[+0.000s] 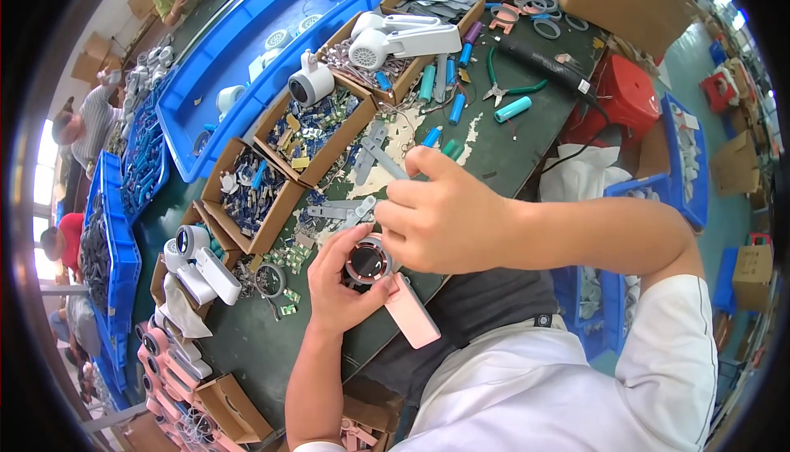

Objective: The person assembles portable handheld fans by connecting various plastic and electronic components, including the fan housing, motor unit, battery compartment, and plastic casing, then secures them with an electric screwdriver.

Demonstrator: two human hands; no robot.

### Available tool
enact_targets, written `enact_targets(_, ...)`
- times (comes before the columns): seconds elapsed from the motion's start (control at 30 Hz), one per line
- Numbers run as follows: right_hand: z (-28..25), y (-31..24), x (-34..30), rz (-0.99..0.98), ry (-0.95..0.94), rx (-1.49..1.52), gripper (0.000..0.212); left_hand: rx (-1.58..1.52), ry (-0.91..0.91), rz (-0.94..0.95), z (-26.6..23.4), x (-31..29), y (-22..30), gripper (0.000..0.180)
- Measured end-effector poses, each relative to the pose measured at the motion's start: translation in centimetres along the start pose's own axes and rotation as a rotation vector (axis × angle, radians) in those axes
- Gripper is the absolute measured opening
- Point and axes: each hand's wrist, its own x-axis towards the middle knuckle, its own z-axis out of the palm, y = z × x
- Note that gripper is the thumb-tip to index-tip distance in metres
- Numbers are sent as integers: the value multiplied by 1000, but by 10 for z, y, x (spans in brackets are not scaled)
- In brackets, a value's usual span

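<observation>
My left hand [336,286] is wrapped round the head of a pink handheld fan [415,320]. The fan's round front, with a dark centre [366,263] and a ringed edge, faces up, and its pink handle slants down to the right. My right hand [448,213] is closed just above and right of the fan head, its fingertips at the rim. What those fingers hold, if anything, is hidden. Grey flat strips [374,154] lie by the right knuckles, and more grey strips [337,210] lie beyond the fan head.
Cardboard boxes of small circuit boards [317,135] stand beyond my hands. White fans [309,82] rest on them; a big blue tray [185,90] is behind. Green-handled pliers [498,90], cylindrical batteries [514,108] and a black corded tool [543,65] lie right. Pink fans [169,370] are piled lower left.
</observation>
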Motion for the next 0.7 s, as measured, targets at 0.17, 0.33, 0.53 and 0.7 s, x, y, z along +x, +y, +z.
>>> enact_targets(0.17,-5,-8,-1,-19,-49,-99,13,14,6,-4,0,2,5,68)
enact_targets(0.33,-8,-12,5,-43,-80,-133,11,61,-2,7,-1,2,3,69)
enact_targets(0.53,-6,-12,7,-63,-48,-193,11,91,-2,18,0,6,8,69)
enact_targets(0.7,-7,-15,8,-31,-108,-190,12,93,31,-31,2,3,6,67)
